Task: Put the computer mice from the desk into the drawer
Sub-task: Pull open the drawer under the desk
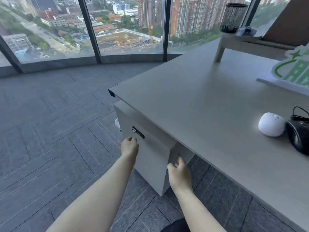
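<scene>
A white computer mouse (271, 124) lies on the grey desk (192, 101) near its right side. Touching it on the right is a black mouse (298, 133) with a coiled cable, partly cut off by the frame edge. Under the desk's left end stands a grey drawer unit (150, 151) with a black combination lock (138, 132) on its front; the drawers look closed. My left hand (129, 147) is curled against the front just below the lock. My right hand (179, 174) rests on the unit's right side, fingers bent around its edge.
A white monitor riser (237, 42) at the desk's far end carries a black mesh pen cup (233, 17). A green-and-white sign (294, 69) stands at the right. Grey carpet floor (50, 131) spreads left toward floor-to-ceiling windows.
</scene>
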The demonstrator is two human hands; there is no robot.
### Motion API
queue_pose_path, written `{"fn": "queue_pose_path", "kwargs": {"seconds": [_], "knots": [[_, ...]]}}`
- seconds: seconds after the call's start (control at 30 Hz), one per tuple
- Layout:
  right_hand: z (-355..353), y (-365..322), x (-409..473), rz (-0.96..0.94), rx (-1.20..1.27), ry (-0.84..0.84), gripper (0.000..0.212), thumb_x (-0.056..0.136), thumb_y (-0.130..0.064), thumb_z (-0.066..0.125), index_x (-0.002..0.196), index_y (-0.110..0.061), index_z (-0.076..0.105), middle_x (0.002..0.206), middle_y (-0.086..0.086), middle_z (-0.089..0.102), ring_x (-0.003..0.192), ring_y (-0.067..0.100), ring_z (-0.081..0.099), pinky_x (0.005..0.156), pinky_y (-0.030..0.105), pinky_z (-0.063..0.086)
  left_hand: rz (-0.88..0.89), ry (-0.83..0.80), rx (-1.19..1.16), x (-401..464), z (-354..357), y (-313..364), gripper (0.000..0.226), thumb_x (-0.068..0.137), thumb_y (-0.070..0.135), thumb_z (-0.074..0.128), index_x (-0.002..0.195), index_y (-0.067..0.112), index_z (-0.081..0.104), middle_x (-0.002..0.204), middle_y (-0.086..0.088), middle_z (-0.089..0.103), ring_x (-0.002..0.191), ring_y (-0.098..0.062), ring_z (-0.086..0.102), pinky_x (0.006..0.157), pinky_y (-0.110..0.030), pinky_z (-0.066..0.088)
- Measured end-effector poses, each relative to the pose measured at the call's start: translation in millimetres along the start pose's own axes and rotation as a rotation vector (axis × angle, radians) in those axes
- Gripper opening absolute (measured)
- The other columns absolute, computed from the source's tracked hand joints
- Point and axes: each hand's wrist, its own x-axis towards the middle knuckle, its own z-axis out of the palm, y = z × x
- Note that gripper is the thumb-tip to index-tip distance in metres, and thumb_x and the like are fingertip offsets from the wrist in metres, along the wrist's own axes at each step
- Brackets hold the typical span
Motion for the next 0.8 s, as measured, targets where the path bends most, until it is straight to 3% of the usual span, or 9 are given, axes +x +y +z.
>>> {"fn": "queue_pose_path", "kwargs": {"seconds": [0.13, 0.2, 0.23, 0.33, 0.4, 0.5, 0.6, 0.7, 0.8], "knots": [[12, -4, 12, -0.037, 0.027, 0.06, 0.039, 0.088, -0.01, 0.05, 0.126, -0.01, 0.06, 0.121, 0.009, 0.069, 0.102, 0.022, 0.064, 0.075, 0.024, 0.049, -0.113, 0.003, -0.165, 29, 12, 14, 0.025, 0.093, 0.026, 0.048, 0.088, 0.003, 0.056, 0.081, -0.012, 0.061, 0.081, -0.031, 0.061, 0.084, -0.044, 0.056], [15, -5, 14, -0.026, 0.045, 0.097, 0.03, 0.087, -0.007, 0.049, 0.112, -0.008, 0.066, 0.105, 0.01, 0.074, 0.085, 0.02, 0.065, 0.055, 0.012, 0.043, -0.114, 0.018, -0.171, 44, 16, 16, 0.028, 0.092, 0.032, 0.048, 0.092, 0.004, 0.054, 0.093, -0.017, 0.061, 0.079, -0.033, 0.061, 0.075, -0.044, 0.056], [16, -5, 15, -0.034, 0.039, 0.121, 0.026, 0.086, -0.007, 0.049, 0.104, -0.009, 0.068, 0.098, 0.007, 0.075, 0.079, 0.019, 0.066, 0.051, 0.013, 0.042, -0.107, 0.035, -0.176, 50, 17, 17, 0.025, 0.092, 0.031, 0.047, 0.093, 0.006, 0.052, 0.098, -0.017, 0.06, 0.082, -0.035, 0.061, 0.071, -0.044, 0.057], [17, -7, 14, -0.052, 0.009, 0.171, 0.02, 0.084, -0.006, 0.05, 0.088, -0.013, 0.069, 0.084, 0.0, 0.075, 0.071, 0.013, 0.065, 0.052, 0.024, 0.044, -0.097, 0.062, -0.217, 58, 16, 22, 0.013, 0.093, 0.022, 0.047, 0.099, 0.011, 0.051, 0.109, -0.016, 0.058, 0.099, -0.034, 0.06, 0.066, -0.045, 0.057], [18, -8, 13, -0.051, 0.001, 0.178, 0.02, 0.083, -0.007, 0.05, 0.087, -0.014, 0.069, 0.083, -0.001, 0.075, 0.071, 0.013, 0.066, 0.053, 0.026, 0.045, -0.093, 0.058, -0.212, 63, 13, 22, 0.017, 0.092, 0.017, 0.049, 0.103, 0.007, 0.055, 0.112, -0.017, 0.06, 0.103, -0.034, 0.061, 0.06, -0.044, 0.058], [19, -5, 13, -0.067, -0.026, 0.171, 0.02, 0.082, -0.008, 0.051, 0.087, -0.013, 0.07, 0.083, -0.001, 0.074, 0.068, 0.011, 0.063, 0.051, 0.023, 0.042, -0.119, -0.002, -0.234, 60, 11, 21, 0.024, 0.091, 0.017, 0.048, 0.106, 0.0, 0.058, 0.092, -0.016, 0.061, 0.093, -0.035, 0.063, 0.051, -0.042, 0.056], [15, -4, 10, -0.076, -0.061, 0.141, 0.02, 0.081, -0.01, 0.051, 0.087, -0.015, 0.069, 0.084, -0.001, 0.075, 0.072, 0.014, 0.064, 0.055, 0.027, 0.046, -0.137, -0.052, -0.207, 51, 10, 25, 0.018, 0.091, 0.011, 0.046, 0.096, 0.0, 0.059, 0.09, -0.015, 0.059, 0.091, -0.035, 0.06, 0.053, -0.045, 0.056], [12, -6, -5, -0.116, -0.121, 0.076, 0.016, 0.086, -0.014, 0.052, 0.077, -0.017, 0.064, 0.072, -0.006, 0.07, 0.062, 0.01, 0.058, 0.052, 0.026, 0.041, -0.146, -0.013, -0.137, 38, -3, 27, 0.019, 0.078, -0.013, 0.048, 0.069, 0.0, 0.057, 0.092, -0.02, 0.059, 0.086, -0.038, 0.056, 0.052, -0.048, 0.058], [14, -4, -32, -0.192, -0.117, -0.035, 0.026, 0.093, -0.031, 0.055, 0.08, -0.012, 0.068, 0.072, 0.002, 0.071, 0.067, 0.016, 0.063, 0.058, 0.03, 0.044, -0.153, 0.042, -0.159, 22, -33, 14, 0.027, 0.079, -0.017, 0.045, 0.062, 0.003, 0.053, 0.088, -0.017, 0.06, 0.092, -0.037, 0.054, 0.067, -0.054, 0.057]]}}
